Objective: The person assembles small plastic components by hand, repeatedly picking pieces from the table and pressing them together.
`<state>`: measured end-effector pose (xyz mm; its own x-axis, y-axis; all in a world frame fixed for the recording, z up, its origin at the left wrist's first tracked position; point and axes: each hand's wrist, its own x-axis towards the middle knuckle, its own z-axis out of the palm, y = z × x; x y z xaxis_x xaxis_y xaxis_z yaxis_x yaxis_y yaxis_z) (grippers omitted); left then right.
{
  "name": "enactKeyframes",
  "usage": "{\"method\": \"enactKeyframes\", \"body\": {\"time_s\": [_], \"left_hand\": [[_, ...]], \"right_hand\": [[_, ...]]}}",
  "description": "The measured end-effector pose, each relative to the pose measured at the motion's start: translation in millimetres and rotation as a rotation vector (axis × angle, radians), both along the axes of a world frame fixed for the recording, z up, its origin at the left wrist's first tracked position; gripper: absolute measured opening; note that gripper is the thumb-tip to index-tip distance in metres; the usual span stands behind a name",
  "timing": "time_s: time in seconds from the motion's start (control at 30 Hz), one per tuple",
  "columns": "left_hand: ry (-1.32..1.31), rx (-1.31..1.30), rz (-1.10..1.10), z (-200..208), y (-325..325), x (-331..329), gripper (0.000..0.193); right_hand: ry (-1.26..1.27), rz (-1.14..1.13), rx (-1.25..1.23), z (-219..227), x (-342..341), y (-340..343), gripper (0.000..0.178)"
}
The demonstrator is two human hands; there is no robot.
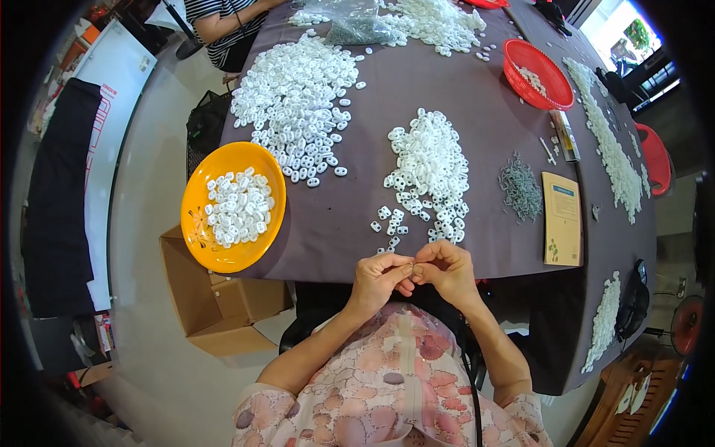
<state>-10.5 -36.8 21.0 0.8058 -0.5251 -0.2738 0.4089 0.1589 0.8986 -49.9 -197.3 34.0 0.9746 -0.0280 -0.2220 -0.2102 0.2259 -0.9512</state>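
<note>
Just past the table's near edge, my left hand [378, 281] and my right hand [448, 273] meet fingertip to fingertip. Both are closed in a pinch around something too small to make out. Beyond them lies a pile of small white plastic pieces with holes [432, 160], a few scattered at its near end. To the left, an orange oval plate [195, 242] holds more white pieces [240, 208]. A larger heap of white oval pieces [294, 100] spreads behind the plate. Right of the middle pile sits a small heap of grey screws or pins [520, 188].
A tan booklet [562, 220] and a narrow box [564, 135] lie on the right. A red basket [538, 73] holds a few pieces. An open cardboard box [216, 305] stands on the floor below the plate. Another person's arm [223, 28] shows at the far left.
</note>
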Motion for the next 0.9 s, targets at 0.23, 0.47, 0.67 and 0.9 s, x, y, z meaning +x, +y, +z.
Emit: {"method": "enactKeyframes", "body": {"time_s": [0.23,0.47,0.67,0.9], "left_hand": [[0.072,-0.033,0.140,-10,3,5,0.014],[0.219,-0.072,0.316,-18,24,16,0.012],[0.260,-0.102,0.290,-17,21,21,0.012],[0.281,-0.091,0.275,-19,23,29,0.014]], "right_hand": [[-0.003,0.050,0.019,-8,17,2,0.013],[-0.209,-0.030,-0.727,-17,37,-4,0.009],[-0.203,-0.133,-0.908,-6,45,-10,0.009],[-0.279,-0.135,-1.123,-8,67,-13,0.009]]}}
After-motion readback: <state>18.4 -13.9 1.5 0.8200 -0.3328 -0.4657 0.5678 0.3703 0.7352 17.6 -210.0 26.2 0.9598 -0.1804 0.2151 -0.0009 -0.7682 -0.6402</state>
